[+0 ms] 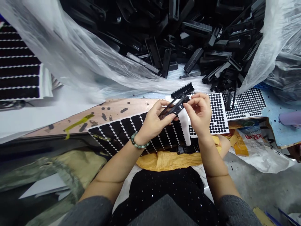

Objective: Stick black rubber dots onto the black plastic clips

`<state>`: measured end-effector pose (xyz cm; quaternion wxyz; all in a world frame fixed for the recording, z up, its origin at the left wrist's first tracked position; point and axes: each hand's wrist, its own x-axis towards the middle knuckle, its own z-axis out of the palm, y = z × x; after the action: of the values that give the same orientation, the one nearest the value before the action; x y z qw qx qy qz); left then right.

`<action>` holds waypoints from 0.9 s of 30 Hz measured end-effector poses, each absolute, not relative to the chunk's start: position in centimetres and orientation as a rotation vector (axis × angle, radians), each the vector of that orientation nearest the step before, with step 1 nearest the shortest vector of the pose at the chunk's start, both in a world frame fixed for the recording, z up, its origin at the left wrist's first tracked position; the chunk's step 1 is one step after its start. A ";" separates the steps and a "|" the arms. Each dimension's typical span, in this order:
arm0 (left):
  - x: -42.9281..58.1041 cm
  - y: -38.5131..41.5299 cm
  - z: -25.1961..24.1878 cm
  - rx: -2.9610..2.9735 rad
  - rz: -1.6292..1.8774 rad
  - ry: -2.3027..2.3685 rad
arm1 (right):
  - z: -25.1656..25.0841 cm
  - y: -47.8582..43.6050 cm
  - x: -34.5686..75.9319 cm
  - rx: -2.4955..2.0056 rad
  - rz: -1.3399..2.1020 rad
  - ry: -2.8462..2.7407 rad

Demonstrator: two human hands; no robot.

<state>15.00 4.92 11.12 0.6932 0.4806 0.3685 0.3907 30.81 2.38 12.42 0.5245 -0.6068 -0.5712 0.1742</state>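
Note:
My left hand is closed round a long, narrow black plastic part with a carbon-fibre pattern, thumb on its near side. At the part's far right end, the thumb and forefinger of my right hand are pinched together. Whatever they may pinch is too small to make out. Just beyond my hands, another black plastic piece lies at the table's back. Under my left hand spreads a sheet of long black stickers; right of my right hand lies a sheet of round black stickers.
A heap of black plastic parts fills the clear plastic sheeting at the back. Smaller dot stickers lie to the right, near a purple cylinder. Yellow tape sticks to the table at left. Yellow cloth covers my lap.

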 end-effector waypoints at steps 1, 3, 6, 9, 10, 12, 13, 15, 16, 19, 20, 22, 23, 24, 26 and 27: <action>15.1 4.7 11.0 1.062 0.897 0.818 | 12.5 2.2 30.6 -1.479 0.390 -1.366; 15.3 4.4 10.6 1.045 0.934 0.806 | 12.4 2.0 30.3 -1.508 0.361 -1.323; 15.5 4.1 10.4 1.037 0.951 0.801 | 12.1 1.9 30.0 -1.491 0.452 -1.212; 15.4 3.9 10.5 1.053 0.947 0.793 | 11.6 2.1 29.8 -1.437 0.696 -1.200; 15.4 3.9 10.5 1.059 0.949 0.792 | 11.5 2.2 29.7 -1.416 0.767 -1.202; 15.3 3.8 10.4 1.073 0.943 0.791 | 11.3 2.3 29.7 -1.380 0.854 -1.187; 15.2 3.8 10.3 1.085 0.926 0.789 | 11.3 2.3 29.8 -1.370 0.874 -1.171; 15.0 4.1 10.1 1.142 0.859 0.773 | 11.3 2.0 30.3 -1.369 0.890 -1.130; 15.0 4.4 10.0 1.194 0.822 0.764 | 11.3 1.7 30.8 -1.380 0.888 -1.111; 15.5 6.6 9.8 1.436 0.827 0.811 | 11.3 0.3 32.5 -1.449 0.928 -1.151; 15.9 7.7 9.8 1.536 0.857 0.847 | 11.2 -0.1 33.1 -1.479 0.969 -1.201; 17.3 10.0 9.6 1.743 0.865 0.908 | 10.7 -0.7 34.4 -1.548 1.006 -1.283; 18.1 11.2 9.4 1.843 0.814 0.918 | 10.3 -0.7 35.0 -1.594 0.966 -1.299; 18.9 12.4 9.1 1.930 0.733 0.930 | 9.9 -0.5 35.6 -1.648 0.884 -1.301; 20.5 14.4 8.3 2.042 0.587 0.996 | 8.8 0.3 36.5 -1.771 0.677 -1.297; 21.1 15.2 7.8 2.059 0.549 1.049 | 8.3 0.9 36.8 -1.833 0.597 -1.305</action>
<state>21.09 15.20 7.76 0.3739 0.8040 0.4097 0.2144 36.79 0.87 8.35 0.3954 -0.7232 -0.5149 0.2356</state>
